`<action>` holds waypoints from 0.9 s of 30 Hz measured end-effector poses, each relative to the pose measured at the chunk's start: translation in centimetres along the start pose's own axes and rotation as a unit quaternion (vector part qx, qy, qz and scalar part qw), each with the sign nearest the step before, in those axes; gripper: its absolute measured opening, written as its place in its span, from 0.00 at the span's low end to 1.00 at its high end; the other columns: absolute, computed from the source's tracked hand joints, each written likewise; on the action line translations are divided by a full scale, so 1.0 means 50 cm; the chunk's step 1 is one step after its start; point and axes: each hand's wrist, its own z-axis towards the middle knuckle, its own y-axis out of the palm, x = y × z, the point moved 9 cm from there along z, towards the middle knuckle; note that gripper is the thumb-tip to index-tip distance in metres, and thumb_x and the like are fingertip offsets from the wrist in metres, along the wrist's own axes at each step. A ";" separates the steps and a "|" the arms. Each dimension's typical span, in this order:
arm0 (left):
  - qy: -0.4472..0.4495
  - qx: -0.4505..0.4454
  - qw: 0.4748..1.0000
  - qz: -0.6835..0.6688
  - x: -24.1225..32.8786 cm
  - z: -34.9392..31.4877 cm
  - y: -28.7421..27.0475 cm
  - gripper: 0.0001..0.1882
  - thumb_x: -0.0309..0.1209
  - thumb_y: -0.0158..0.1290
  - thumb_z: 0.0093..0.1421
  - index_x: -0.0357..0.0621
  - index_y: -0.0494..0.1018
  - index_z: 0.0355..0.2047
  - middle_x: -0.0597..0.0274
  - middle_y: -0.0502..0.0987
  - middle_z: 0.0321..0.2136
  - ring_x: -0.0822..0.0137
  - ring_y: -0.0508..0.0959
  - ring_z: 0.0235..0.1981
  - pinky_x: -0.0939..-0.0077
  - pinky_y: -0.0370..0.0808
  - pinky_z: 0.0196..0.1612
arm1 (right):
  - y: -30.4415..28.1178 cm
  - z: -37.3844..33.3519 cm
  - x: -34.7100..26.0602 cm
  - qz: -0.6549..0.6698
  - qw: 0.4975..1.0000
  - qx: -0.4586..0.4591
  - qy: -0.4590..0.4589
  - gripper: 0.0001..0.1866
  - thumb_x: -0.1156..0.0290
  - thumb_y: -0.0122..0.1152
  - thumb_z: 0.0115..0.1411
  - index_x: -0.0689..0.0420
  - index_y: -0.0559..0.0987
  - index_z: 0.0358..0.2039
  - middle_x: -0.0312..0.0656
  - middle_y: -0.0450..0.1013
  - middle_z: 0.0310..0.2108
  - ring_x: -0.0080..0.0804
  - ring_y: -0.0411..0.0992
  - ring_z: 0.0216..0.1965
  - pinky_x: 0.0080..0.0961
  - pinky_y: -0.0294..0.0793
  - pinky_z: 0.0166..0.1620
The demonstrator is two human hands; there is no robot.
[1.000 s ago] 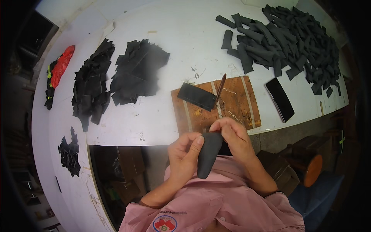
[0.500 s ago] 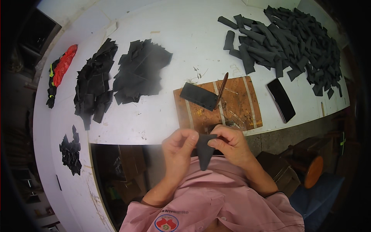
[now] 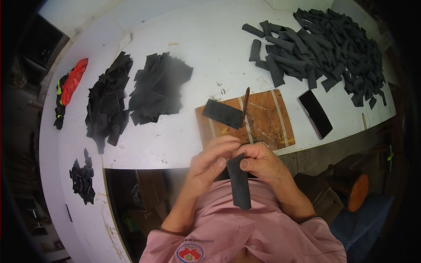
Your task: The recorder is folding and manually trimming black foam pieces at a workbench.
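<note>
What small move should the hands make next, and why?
Perhaps the left hand, beside the upper end of the dark grey piece, should help grip it there, because only the right hand visibly pinches it and the lower end is unheld.

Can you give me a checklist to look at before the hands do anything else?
1. Right hand gripping the dark piece: ok, its thumb presses near the top.
2. Left hand gripping it too: cannot tell; its thumb is right by the edge, but contact is unclear.
3. Piece's lower end free: ok, it hangs in front of the pink shirt.
4. Board clear: not ok, a dark strip and a thin brown stick are there.
5. Phone well away from the table edge: not ok, its near end is close to it.
</note>
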 end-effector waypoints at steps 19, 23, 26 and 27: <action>0.209 0.260 0.942 0.021 0.255 0.073 -0.147 0.04 0.24 0.48 0.55 0.37 0.70 0.30 0.64 0.73 0.24 0.77 0.72 0.25 0.84 0.69 0.33 | -0.037 -0.017 -0.043 -0.126 0.989 0.060 -0.038 0.15 0.62 0.48 0.58 0.63 0.72 0.30 0.37 0.66 0.20 0.21 0.63 0.21 0.14 0.62 0.26; 0.209 0.269 0.939 0.056 0.257 0.088 -0.152 0.04 0.24 0.49 0.54 0.36 0.70 0.29 0.65 0.73 0.24 0.78 0.72 0.25 0.86 0.68 0.32 | -0.046 -0.018 -0.049 -0.146 0.986 0.067 -0.043 0.14 0.64 0.48 0.58 0.63 0.72 0.28 0.36 0.66 0.20 0.21 0.63 0.21 0.15 0.64 0.26; 0.204 0.245 0.945 0.075 0.260 0.097 -0.142 0.04 0.23 0.50 0.53 0.36 0.70 0.30 0.65 0.73 0.24 0.78 0.72 0.25 0.86 0.68 0.33 | -0.042 -0.019 -0.064 -0.153 0.985 0.056 -0.048 0.13 0.65 0.47 0.58 0.63 0.73 0.28 0.36 0.66 0.20 0.20 0.63 0.21 0.14 0.64 0.26; 0.195 0.233 0.949 0.079 0.259 0.103 -0.137 0.04 0.23 0.50 0.53 0.36 0.70 0.30 0.65 0.73 0.24 0.78 0.72 0.25 0.86 0.68 0.33 | -0.044 -0.018 -0.069 -0.153 0.985 0.056 -0.050 0.13 0.65 0.47 0.58 0.63 0.73 0.28 0.36 0.66 0.20 0.20 0.63 0.21 0.14 0.64 0.26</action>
